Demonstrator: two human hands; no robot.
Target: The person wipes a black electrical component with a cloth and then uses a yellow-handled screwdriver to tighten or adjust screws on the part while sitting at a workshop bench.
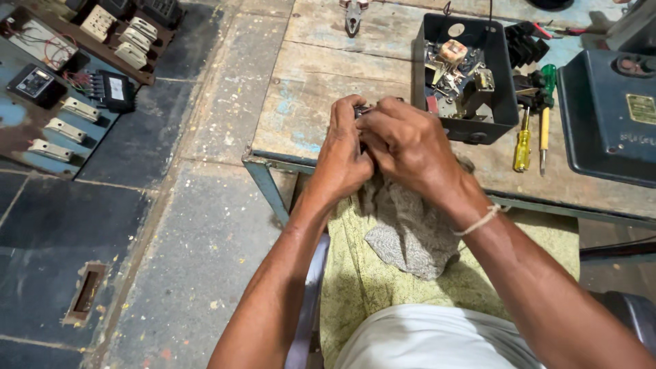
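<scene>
Gripping a small dark part (363, 109) between both hands, right at the near edge of the wooden workbench (321, 89). Part is mostly hidden by fingers; can't tell what it is beyond small, dark, hard-edged. Left hand (345, 154) curled shut around it from the left, right hand (406, 140) closed over it from the right, the two hands pressed together and touching. String band on the right wrist.

Just below the hands: a grey patterned rag (403, 229) draped over the lap, on a yellow-green cloth (355, 273).

Just right and far of the hands: an open black metal box (502, 75) with electrical switch parts inside, sitting on the bench. Right of the box: a yellow-handled screwdriver (523, 147) and a green-handled screwdriver (545, 109), side by side, tips pointing near. Further right: a dark blue-grey metal cover (605, 116). Far edge of bench: pliers (352, 15).

Well apart on the left, on the stone floor: a panel board (48, 109) with switches and wiring.
</scene>
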